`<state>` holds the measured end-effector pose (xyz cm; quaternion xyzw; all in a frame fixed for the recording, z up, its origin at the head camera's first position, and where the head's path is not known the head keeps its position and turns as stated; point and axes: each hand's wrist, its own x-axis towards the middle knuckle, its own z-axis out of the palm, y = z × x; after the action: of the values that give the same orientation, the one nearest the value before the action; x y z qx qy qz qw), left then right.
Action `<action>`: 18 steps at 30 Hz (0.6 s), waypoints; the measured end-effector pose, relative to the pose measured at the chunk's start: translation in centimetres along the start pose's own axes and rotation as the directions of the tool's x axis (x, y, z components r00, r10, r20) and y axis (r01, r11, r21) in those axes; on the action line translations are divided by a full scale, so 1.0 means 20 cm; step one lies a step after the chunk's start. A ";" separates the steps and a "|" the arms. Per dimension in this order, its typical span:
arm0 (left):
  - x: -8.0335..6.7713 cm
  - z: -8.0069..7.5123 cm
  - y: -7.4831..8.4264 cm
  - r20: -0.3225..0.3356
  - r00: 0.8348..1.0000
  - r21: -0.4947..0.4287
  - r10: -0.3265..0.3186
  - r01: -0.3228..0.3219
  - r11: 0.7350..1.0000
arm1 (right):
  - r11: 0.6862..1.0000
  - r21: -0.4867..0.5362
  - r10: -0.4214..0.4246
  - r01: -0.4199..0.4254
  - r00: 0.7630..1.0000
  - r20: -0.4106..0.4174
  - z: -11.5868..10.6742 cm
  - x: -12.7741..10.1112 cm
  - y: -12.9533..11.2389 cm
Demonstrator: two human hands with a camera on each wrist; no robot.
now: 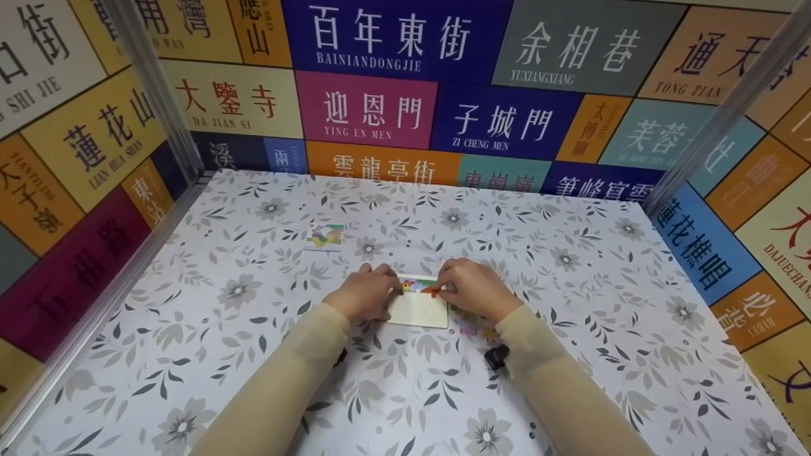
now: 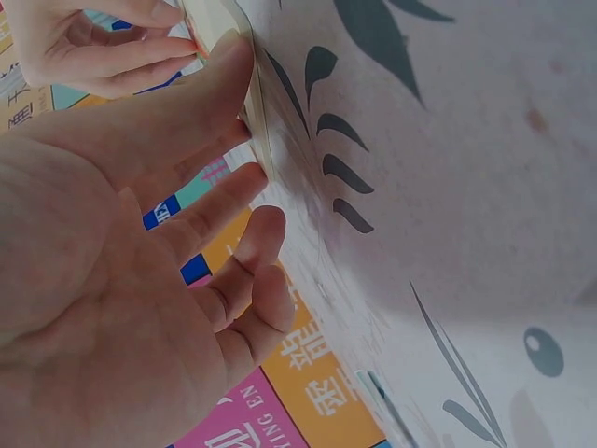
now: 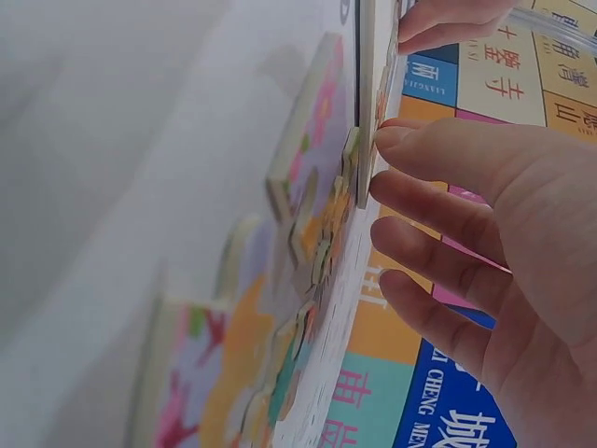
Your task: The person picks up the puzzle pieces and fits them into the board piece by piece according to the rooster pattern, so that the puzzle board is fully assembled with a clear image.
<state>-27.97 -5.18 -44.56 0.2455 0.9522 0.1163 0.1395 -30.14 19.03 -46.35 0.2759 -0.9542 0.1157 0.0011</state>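
A small cream puzzle board (image 1: 419, 308) lies flat on the floral table, with a strip of colourful pieces (image 1: 418, 285) along its far edge. My left hand (image 1: 379, 289) rests at the board's left edge, and its fingers (image 2: 224, 84) lie fairly straight with one tip against the board's rim (image 2: 259, 126). My right hand (image 1: 453, 286) is at the board's top right corner. Its index fingertip (image 3: 387, 138) presses on a piece at the board's edge (image 3: 366, 112), and the other fingers are stretched out and free. Whether the thumb touches is hidden.
Several loose puzzle pieces (image 1: 472, 329) lie beside my right wrist, seen close up as loose pieces (image 3: 312, 187). One more colourful piece (image 1: 325, 236) lies further back on the left. Printed sign walls (image 1: 393, 107) close in the table (image 1: 253, 380) on three sides.
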 end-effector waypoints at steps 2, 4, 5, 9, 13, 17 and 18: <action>0.00 0.00 0.00 0.004 1.000 0.005 -0.003 0.003 1.000 | 1.000 0.023 0.004 -0.004 1.000 0.003 0.00 -0.01 0.00; 0.00 0.00 0.00 0.004 1.000 0.011 -0.005 0.004 1.000 | 0.999 0.045 0.006 -0.007 1.000 0.008 -0.01 -0.01 0.01; 0.00 0.00 0.00 0.002 1.000 0.012 -0.003 0.003 1.000 | 0.999 0.054 0.007 -0.007 1.000 0.009 -0.01 -0.01 0.01; 0.00 0.00 0.00 -0.001 1.000 0.008 0.004 -0.004 1.000 | 0.997 0.075 0.002 -0.002 1.000 0.004 -0.01 -0.03 0.03; 0.00 0.01 0.00 -0.009 1.000 -0.002 0.015 -0.015 1.000 | 0.996 0.093 -0.009 0.010 1.000 -0.005 -0.02 -0.06 0.06; -0.01 0.01 -0.01 -0.036 0.999 -0.008 0.040 -0.040 0.999 | 0.995 0.103 0.005 -0.004 1.000 -0.009 -0.03 -0.10 0.09; -0.01 0.01 -0.01 -0.042 0.998 -0.010 0.045 -0.045 0.999 | 0.995 0.104 0.011 -0.010 1.000 -0.008 -0.03 -0.10 0.10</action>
<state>-27.90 -5.40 -44.79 0.2637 0.9485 0.1294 0.1184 -29.44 21.81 -46.31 0.2699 -0.9484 0.1662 -0.0100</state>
